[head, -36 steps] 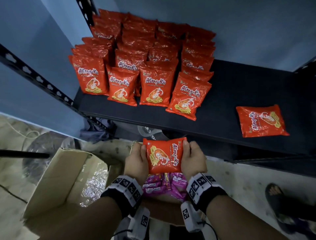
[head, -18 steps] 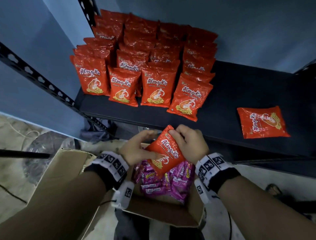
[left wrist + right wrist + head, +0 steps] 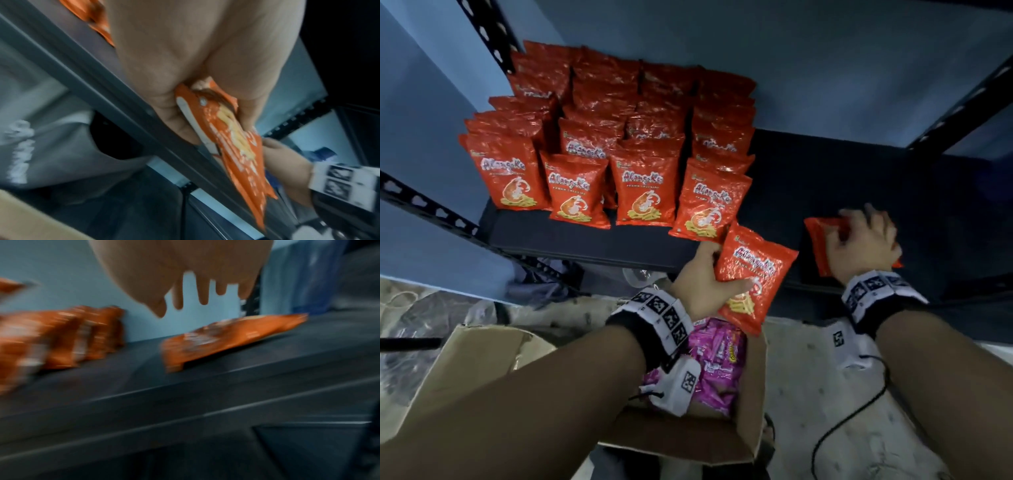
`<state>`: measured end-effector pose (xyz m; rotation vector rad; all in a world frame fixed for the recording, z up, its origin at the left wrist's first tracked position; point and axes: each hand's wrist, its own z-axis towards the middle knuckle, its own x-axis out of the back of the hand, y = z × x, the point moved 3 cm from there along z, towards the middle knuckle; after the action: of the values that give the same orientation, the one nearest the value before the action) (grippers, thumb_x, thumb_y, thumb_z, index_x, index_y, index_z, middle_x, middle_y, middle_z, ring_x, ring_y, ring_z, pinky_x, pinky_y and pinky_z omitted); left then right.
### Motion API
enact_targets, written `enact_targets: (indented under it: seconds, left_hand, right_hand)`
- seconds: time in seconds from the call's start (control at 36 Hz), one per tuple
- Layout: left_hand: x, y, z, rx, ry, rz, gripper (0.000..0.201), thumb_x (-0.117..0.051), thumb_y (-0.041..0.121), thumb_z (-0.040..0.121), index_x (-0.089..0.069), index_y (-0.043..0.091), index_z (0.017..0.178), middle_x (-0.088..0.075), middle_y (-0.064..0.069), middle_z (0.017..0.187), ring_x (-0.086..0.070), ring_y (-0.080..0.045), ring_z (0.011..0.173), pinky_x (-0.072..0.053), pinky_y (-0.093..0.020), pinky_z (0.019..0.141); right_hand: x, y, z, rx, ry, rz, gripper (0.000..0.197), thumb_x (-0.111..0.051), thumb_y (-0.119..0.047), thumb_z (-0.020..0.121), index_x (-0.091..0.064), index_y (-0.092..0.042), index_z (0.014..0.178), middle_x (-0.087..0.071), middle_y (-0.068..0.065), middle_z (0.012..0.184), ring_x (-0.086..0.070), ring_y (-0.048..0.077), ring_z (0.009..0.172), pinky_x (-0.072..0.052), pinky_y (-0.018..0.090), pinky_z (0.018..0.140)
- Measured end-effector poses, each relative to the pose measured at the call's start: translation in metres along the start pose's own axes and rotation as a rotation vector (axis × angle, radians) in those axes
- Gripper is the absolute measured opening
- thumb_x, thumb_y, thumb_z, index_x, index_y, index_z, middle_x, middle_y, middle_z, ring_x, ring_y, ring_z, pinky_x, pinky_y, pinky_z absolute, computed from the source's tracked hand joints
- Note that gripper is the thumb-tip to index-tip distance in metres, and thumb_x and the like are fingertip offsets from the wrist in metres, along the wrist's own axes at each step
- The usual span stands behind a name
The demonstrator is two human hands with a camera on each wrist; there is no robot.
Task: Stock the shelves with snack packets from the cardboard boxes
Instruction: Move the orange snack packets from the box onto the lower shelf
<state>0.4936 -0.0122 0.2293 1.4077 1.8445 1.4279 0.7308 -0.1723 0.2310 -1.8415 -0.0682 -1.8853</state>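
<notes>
One packet (image 3: 753, 274) is gripped by the left hand (image 3: 700, 277) at the shelf (image 3: 825, 178) edge. The right hand (image 3: 863, 240) hides a flat packet (image 3: 820, 240) in the head view; its wrist view (blurred) shows spread, straight fingers (image 3: 202, 292) above it.

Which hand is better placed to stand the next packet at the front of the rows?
Left. The left hand already grips a red packet beside the rightmost row. The right hand is over the flat packet, farther right.

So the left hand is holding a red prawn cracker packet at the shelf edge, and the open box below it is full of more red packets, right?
Not quite. The left hand does hold a red packet at the shelf edge, but the head view shows the cardboard box below holding pink packets, not red ones.
</notes>
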Motion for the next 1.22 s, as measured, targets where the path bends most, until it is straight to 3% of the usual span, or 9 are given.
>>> enact_targets:
  seconds: [0.19, 0.36, 0.58, 0.72, 0.81, 0.97, 1.06, 1.11, 1.22]
  left_hand:
    - [-0.047, 0.031, 0.031, -0.016, 0.095, -0.007, 0.049, -0.069, 0.025, 0.09, -0.026, 0.022, 0.114, -0.07, -0.01, 0.099, -0.072, -0.023, 0.082, -0.059, -0.052, 0.077]
    - [-0.073, 0.045, 0.05, -0.09, 0.227, 0.083, 0.053, -0.069, 0.017, 0.092, -0.026, 0.024, 0.12, -0.066, 0.001, 0.095, -0.068, -0.014, 0.08, -0.057, -0.037, 0.073]
    - [-0.091, 0.058, 0.073, -0.148, 0.299, 0.335, 0.056, -0.073, 0.025, 0.09, -0.04, 0.011, 0.133, -0.053, -0.012, 0.129, -0.058, -0.023, 0.108, -0.047, -0.03, 0.088]
    - [-0.106, 0.081, 0.072, -0.257, 0.313, 0.498, 0.051, -0.068, 0.02, 0.091, -0.047, 0.008, 0.136, -0.05, -0.013, 0.136, -0.044, -0.03, 0.127, -0.038, -0.038, 0.108]
    - [-0.115, 0.092, 0.069, -0.313, 0.226, 0.495, 0.045, -0.062, 0.021, 0.096, -0.049, 0.01, 0.138, -0.052, -0.008, 0.137, -0.043, -0.025, 0.131, -0.034, -0.028, 0.107]
    - [-0.126, 0.097, 0.068, -0.175, 0.103, 0.291, 0.063, -0.057, 0.05, 0.098, -0.039, 0.017, 0.149, -0.059, -0.002, 0.139, -0.058, -0.016, 0.124, -0.046, -0.032, 0.106]
    - [-0.123, 0.1, 0.065, -0.104, 0.088, 0.219, 0.047, -0.049, 0.054, 0.101, -0.052, 0.021, 0.134, -0.067, 0.005, 0.11, -0.065, -0.014, 0.102, -0.05, -0.032, 0.09]
    - [-0.117, 0.102, 0.064, -0.112, 0.089, 0.103, 0.031, -0.048, 0.046, 0.104, -0.06, 0.018, 0.1, -0.065, 0.004, 0.086, -0.064, -0.013, 0.081, -0.05, -0.035, 0.076]
    - [-0.097, 0.096, 0.063, -0.174, 0.155, 0.009, 0.035, -0.047, 0.039, 0.106, -0.05, 0.019, 0.077, -0.055, 0.003, 0.071, -0.054, -0.009, 0.065, -0.047, -0.039, 0.07]
  right_hand:
    - [0.01, 0.055, 0.012, -0.016, -0.272, -0.176, 0.051, -0.044, -0.059, 0.1, -0.049, -0.037, 0.146, -0.044, 0.008, 0.15, -0.044, 0.04, 0.127, -0.038, 0.055, 0.105]
    - [0.023, 0.082, -0.006, -0.095, -0.246, -0.206, 0.069, -0.043, -0.071, 0.092, -0.046, -0.03, 0.148, -0.047, 0.014, 0.136, -0.044, 0.039, 0.123, -0.041, 0.053, 0.101]
    - [0.03, 0.096, -0.026, -0.234, -0.23, -0.15, 0.091, -0.053, -0.09, 0.071, -0.06, -0.014, 0.121, -0.053, 0.013, 0.126, -0.043, 0.037, 0.12, -0.038, 0.053, 0.099]
    - [0.035, 0.098, -0.024, -0.187, -0.199, -0.002, 0.069, -0.068, -0.078, 0.073, -0.055, -0.022, 0.11, -0.055, 0.003, 0.115, -0.042, 0.034, 0.119, -0.036, 0.053, 0.098]
    - [0.033, 0.106, -0.022, -0.213, -0.287, 0.25, 0.056, -0.069, -0.076, 0.068, -0.046, -0.035, 0.098, -0.062, 0.0, 0.1, -0.058, 0.028, 0.101, -0.051, 0.048, 0.094]
    - [0.052, 0.095, -0.024, -0.089, -0.282, 0.55, 0.042, -0.084, -0.048, 0.077, -0.055, -0.027, 0.099, -0.071, -0.006, 0.092, -0.07, 0.012, 0.08, -0.06, 0.039, 0.073]
    - [0.062, 0.077, -0.028, -0.014, -0.308, 0.721, 0.036, -0.087, -0.035, 0.079, -0.059, -0.021, 0.096, -0.073, -0.004, 0.087, -0.071, 0.01, 0.076, -0.058, 0.03, 0.067]
    - [0.06, 0.067, -0.029, 0.011, -0.331, 0.759, 0.032, -0.085, -0.036, 0.081, -0.061, -0.022, 0.096, -0.073, -0.005, 0.088, -0.071, 0.009, 0.079, -0.056, 0.025, 0.067]
    - [0.048, 0.052, -0.032, -0.104, -0.216, 0.779, 0.037, -0.066, -0.044, 0.095, -0.057, -0.026, 0.126, -0.064, -0.007, 0.117, -0.063, 0.008, 0.104, -0.048, 0.025, 0.086]
